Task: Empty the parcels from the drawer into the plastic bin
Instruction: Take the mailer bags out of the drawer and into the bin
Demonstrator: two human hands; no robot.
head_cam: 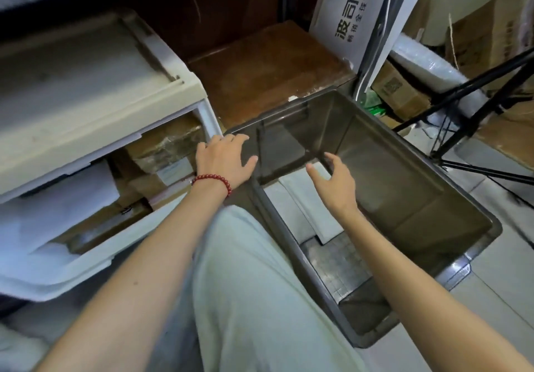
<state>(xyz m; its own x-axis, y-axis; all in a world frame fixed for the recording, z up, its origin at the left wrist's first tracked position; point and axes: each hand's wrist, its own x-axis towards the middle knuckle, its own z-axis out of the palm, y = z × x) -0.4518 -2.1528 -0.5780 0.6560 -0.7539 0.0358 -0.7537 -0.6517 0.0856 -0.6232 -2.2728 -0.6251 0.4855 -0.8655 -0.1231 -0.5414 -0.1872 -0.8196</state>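
The pale tiled floor (491, 299) carries a grey translucent plastic bin (390, 154) near the middle. Just beside the bin's left side stands a white drawer unit (86, 97). Black tripod legs (476, 170) rest on the tiles toward the right edge. A cardboard box (401, 88) sits beyond the bin's far corner.

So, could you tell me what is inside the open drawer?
Brown cardboard parcels and white bags fill the drawer; the cabinet covers its back.

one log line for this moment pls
left hand: open, by plastic bin corner | right hand: open, above bin | drawer: open, parcels inside | white parcel: in bin
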